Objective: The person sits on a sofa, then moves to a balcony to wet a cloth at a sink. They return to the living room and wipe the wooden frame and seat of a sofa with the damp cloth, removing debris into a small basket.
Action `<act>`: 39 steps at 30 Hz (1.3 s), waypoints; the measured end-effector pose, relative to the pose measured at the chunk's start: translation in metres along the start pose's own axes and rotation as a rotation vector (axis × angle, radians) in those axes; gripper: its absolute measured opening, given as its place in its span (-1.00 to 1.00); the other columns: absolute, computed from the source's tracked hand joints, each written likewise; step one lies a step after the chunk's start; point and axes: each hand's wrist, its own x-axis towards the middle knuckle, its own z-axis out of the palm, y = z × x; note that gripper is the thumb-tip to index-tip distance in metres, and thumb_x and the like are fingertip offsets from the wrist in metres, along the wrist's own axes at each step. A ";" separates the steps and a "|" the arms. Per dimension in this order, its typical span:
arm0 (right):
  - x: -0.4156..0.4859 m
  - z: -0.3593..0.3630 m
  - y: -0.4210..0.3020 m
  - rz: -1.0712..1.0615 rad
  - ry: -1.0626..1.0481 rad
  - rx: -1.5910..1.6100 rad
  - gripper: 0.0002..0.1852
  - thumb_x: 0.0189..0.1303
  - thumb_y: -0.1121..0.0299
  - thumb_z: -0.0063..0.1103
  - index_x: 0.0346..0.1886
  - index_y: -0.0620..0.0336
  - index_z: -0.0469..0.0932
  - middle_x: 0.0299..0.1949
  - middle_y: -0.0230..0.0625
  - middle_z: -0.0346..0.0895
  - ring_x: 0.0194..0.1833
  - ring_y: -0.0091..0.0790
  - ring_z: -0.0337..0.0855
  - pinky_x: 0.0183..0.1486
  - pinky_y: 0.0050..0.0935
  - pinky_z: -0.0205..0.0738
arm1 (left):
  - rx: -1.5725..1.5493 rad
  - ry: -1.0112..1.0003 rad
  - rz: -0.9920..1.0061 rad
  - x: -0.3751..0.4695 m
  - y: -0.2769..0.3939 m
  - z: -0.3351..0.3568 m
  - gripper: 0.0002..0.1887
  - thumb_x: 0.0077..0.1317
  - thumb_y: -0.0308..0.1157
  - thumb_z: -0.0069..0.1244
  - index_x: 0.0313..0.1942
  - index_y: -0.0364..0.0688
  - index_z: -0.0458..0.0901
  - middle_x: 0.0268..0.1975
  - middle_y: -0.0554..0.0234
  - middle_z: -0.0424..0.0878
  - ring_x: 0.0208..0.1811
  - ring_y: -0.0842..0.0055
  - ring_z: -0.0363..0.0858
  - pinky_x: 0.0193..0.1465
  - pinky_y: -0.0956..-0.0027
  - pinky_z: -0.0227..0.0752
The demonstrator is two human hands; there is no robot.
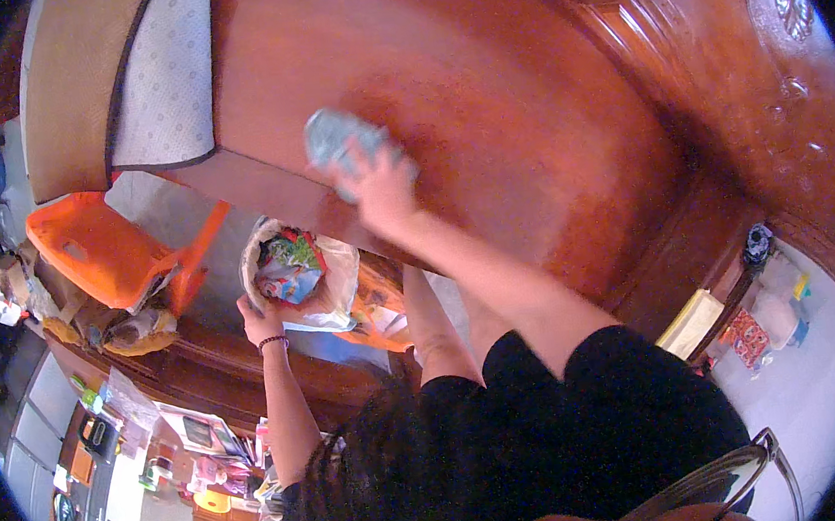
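My right hand presses a crumpled grey-blue cloth onto a reddish-brown wooden seat; both are slightly blurred. Around the cloth the wood has darker, shinier patches. Lower down, my left hand, with a beaded bracelet at the wrist, grips the rim of a pale, open-topped waste container or bag. Inside it lie colourful printed wrappers. This container is held just beyond the seat's front edge, beside my legs.
A folded mat, its dotted pale underside showing, covers the seat's left end. Below that stands an orange plastic chair or stool. Carved wooden panelling rises at right. A yellowish box and plastic bags lie at lower right.
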 end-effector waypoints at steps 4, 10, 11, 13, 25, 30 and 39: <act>-0.025 0.000 -0.097 -0.030 -0.558 0.603 -0.27 -0.17 0.61 0.11 0.17 -0.29 0.37 0.34 -0.22 0.02 0.23 0.22 0.08 0.18 0.08 0.25 | -0.098 -0.079 -0.062 0.002 0.007 -0.003 -0.58 0.08 -0.31 0.02 -0.02 0.01 0.35 -0.28 -0.05 0.64 -0.19 0.06 0.60 -0.16 0.12 0.43; -0.034 -0.037 -0.080 -0.195 -0.124 0.725 -0.40 -0.20 0.46 0.22 0.07 -0.14 0.48 0.16 -0.17 0.30 0.05 0.03 0.32 0.14 -0.12 0.24 | -0.072 -0.068 -0.046 0.001 0.003 0.001 -0.56 0.06 -0.35 -0.02 -0.01 0.05 0.30 -0.32 -0.10 0.61 -0.24 -0.04 0.57 -0.20 0.03 0.39; -0.027 -0.044 -0.053 -0.219 0.007 0.716 -0.39 -0.19 0.54 0.10 0.10 -0.03 0.45 0.15 -0.14 0.32 0.12 -0.06 0.32 0.16 -0.19 0.19 | -0.097 -0.070 -0.093 0.001 0.001 0.004 -0.56 0.06 -0.36 -0.03 0.00 0.04 0.29 -0.32 -0.10 0.61 -0.24 -0.04 0.57 -0.20 0.03 0.39; -0.006 -0.057 0.018 -0.088 0.119 0.730 -0.40 -0.16 0.55 0.00 0.12 0.10 0.39 0.15 -0.19 0.33 0.22 -0.14 0.26 0.29 -0.19 0.06 | -0.112 -0.062 -0.152 0.003 -0.004 0.011 -0.53 0.05 -0.37 -0.02 0.02 0.03 0.28 -0.32 -0.10 0.61 -0.24 -0.02 0.57 -0.18 0.04 0.39; 0.194 -0.055 0.106 0.109 0.200 -0.060 -0.47 -0.10 0.23 0.13 0.08 -0.19 0.45 0.05 -0.16 0.44 0.09 -0.06 0.40 0.11 -0.08 0.27 | -0.393 0.024 -0.276 0.017 -0.067 0.068 -0.49 0.04 -0.30 0.08 0.03 -0.07 0.32 -0.22 -0.08 0.60 -0.17 0.13 0.58 -0.10 0.20 0.40; 0.138 0.008 -0.098 -0.243 -0.109 -0.091 -0.32 -0.29 0.45 0.18 0.09 -0.26 0.45 0.27 -0.16 0.13 0.10 0.13 0.24 0.01 0.01 0.37 | -0.634 0.113 -0.484 0.027 -0.070 0.088 -0.47 0.04 -0.32 0.09 0.05 -0.11 0.31 -0.17 -0.08 0.58 -0.15 0.21 0.57 -0.09 0.24 0.41; -0.015 0.022 -0.170 -0.207 -0.426 0.611 -0.33 -0.25 0.66 0.00 0.09 -0.05 0.45 0.14 -0.20 0.31 0.17 -0.04 0.26 0.18 -0.29 0.27 | -0.864 0.068 -0.568 0.022 -0.089 0.108 -0.45 0.01 -0.52 0.10 0.03 -0.20 0.26 -0.04 0.00 0.50 -0.04 0.31 0.49 0.03 0.33 0.35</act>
